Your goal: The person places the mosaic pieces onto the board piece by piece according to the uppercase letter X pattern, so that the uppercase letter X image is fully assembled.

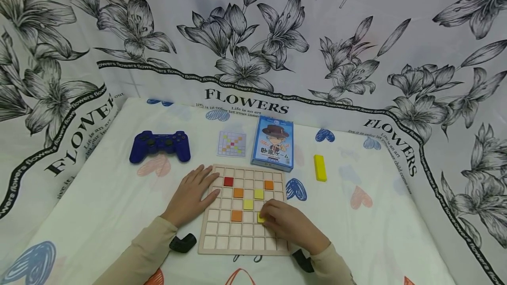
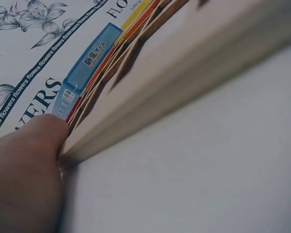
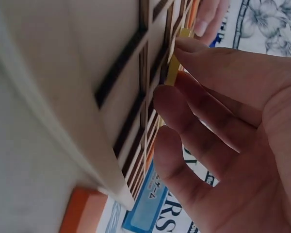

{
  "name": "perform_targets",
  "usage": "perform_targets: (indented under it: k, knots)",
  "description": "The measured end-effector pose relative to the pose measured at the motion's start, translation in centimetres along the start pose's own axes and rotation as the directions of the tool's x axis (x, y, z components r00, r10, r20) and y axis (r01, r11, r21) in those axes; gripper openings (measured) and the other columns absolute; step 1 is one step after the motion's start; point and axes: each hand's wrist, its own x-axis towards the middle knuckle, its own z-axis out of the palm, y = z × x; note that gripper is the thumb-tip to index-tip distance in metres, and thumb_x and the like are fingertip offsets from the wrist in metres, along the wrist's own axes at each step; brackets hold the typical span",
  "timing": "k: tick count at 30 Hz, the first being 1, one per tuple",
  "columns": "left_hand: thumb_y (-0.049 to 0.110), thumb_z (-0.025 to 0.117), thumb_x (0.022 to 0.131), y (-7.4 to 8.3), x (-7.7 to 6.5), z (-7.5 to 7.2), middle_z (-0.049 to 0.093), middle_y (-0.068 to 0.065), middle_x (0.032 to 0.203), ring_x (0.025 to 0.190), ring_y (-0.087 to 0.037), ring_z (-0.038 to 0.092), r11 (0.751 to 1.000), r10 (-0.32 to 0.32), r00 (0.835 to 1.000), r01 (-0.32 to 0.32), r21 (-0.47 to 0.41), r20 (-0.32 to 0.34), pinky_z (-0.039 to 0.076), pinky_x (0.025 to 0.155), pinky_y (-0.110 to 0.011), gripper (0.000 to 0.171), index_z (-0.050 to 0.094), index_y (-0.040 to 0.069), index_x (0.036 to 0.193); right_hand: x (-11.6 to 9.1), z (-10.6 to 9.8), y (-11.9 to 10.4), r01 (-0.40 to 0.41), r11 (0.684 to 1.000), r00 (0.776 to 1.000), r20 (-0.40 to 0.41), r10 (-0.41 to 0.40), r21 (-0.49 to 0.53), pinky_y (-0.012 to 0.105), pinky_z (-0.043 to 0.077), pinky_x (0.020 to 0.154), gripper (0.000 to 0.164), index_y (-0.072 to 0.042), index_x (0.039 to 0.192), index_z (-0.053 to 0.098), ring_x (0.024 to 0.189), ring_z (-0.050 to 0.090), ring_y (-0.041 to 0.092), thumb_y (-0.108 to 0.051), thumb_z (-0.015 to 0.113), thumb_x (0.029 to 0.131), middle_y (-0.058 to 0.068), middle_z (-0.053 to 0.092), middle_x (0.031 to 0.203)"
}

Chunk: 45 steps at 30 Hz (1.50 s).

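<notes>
A wooden grid board (image 1: 218, 243) lies on the cloth with red, orange and yellow square tiles in some of its cells. My left hand (image 1: 191, 197) rests with spread fingers on the board's upper left edge; the left wrist view shows part of this hand (image 2: 26, 160) against the rim. Over the right half of the board, my right hand (image 1: 287, 223) pinches a yellow tile (image 1: 260, 218) low over a cell. Close up in the right wrist view, the thumb and a fingertip meet at the yellow tile (image 3: 172, 70), while the other fingers are bent near the grid.
Behind the board stand a blue game box (image 1: 273, 144) and a small pattern card (image 1: 232, 144) printed with a coloured grid. A blue game controller (image 1: 160, 146) lies at the left. To the right is a yellow bar (image 1: 320, 168). Flower-printed cloth (image 1: 245, 56) rises behind.
</notes>
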Motion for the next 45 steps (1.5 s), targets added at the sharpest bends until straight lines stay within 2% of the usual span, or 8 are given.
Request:
perform_targets:
  k: [7,11,25,31,35,39,45]
  knots:
    - [0.051,0.048,0.096,-0.1,0.0,0.2,0.037,-0.008,0.152,0.144,-0.031,0.023,1.0,0.005,1.0,-0.005,-0.003,-0.002,0.018,0.118,-0.05,0.056,0.048,0.019,0.141,0.3,0.4,0.0,0.077,0.995,0.996,-0.042,-0.079,-0.06,0.019,0.052,0.087,0.014,-0.018,0.104,0.066,0.095,0.06,0.004,-0.02,0.067,0.091,-0.01,0.062,0.105]
    - [0.052,0.048,0.096,-0.2,0.1,0.3,0.038,-0.008,0.151,0.144,-0.031,0.023,1.0,0.006,1.0,-0.006,-0.005,-0.009,0.018,0.117,-0.05,0.056,0.048,0.019,0.141,0.4,0.5,0.0,0.091,0.994,0.994,-0.05,-0.094,-0.066,0.02,0.052,0.088,0.014,-0.019,0.105,0.067,0.097,0.06,0.005,-0.02,0.067,0.091,-0.01,0.063,0.107]
    - [0.049,0.051,0.095,-0.3,0.1,0.4,0.04,-0.009,0.15,0.143,-0.031,0.025,1.0,0.004,1.0,-0.004,-0.01,-0.026,0.02,0.116,-0.051,0.054,0.05,0.018,0.139,0.7,0.6,-0.1,0.068,0.996,0.997,-0.038,-0.07,-0.06,0.02,0.052,0.089,0.016,-0.018,0.104,0.067,0.095,0.06,0.006,-0.022,0.069,0.089,-0.008,0.064,0.106]
    - [0.049,0.051,0.095,-0.3,0.0,0.3,0.039,-0.008,0.151,0.144,-0.031,0.024,1.0,-0.004,1.0,0.004,-0.011,-0.012,0.018,0.117,-0.05,0.054,0.05,0.018,0.14,-0.1,0.2,-0.2,-0.03,0.999,1.0,0.006,0.03,-0.028,0.02,0.052,0.086,0.024,-0.017,0.114,0.061,0.094,0.057,0.004,-0.026,0.065,0.092,-0.008,0.06,0.113]
    - [0.049,0.052,0.095,-0.2,0.0,0.3,0.039,-0.008,0.151,0.144,-0.031,0.024,1.0,-0.007,1.0,0.007,-0.007,-0.008,0.018,0.117,-0.05,0.055,0.05,0.019,0.14,-2.0,-0.5,0.5,-0.108,0.993,0.994,-0.039,0.106,-0.037,0.022,0.053,0.084,0.028,-0.017,0.117,0.058,0.093,0.056,0.004,-0.026,0.065,0.092,-0.008,0.059,0.117]
    - [0.05,0.051,0.095,-0.2,0.0,0.3,0.038,-0.009,0.151,0.144,-0.032,0.024,1.0,-0.007,1.0,0.007,0.001,-0.007,0.019,0.117,-0.051,0.055,0.049,0.018,0.14,-4.4,-1.2,1.5,-0.196,0.98,0.978,-0.077,0.193,-0.035,0.022,0.055,0.081,0.026,-0.019,0.112,0.06,0.089,0.057,0.004,-0.025,0.069,0.089,-0.01,0.059,0.112]
    - [0.051,0.048,0.096,-0.3,0.1,0.4,0.038,-0.009,0.151,0.144,-0.032,0.024,1.0,0.0,1.0,0.001,0.007,-0.007,0.02,0.116,-0.052,0.056,0.049,0.018,0.14,-7.8,-1.2,3.1,-0.334,0.943,0.94,-0.084,0.332,-0.007,0.022,0.055,0.079,0.028,-0.022,0.11,0.061,0.088,0.058,0.003,-0.017,0.073,0.085,-0.013,0.058,0.112]
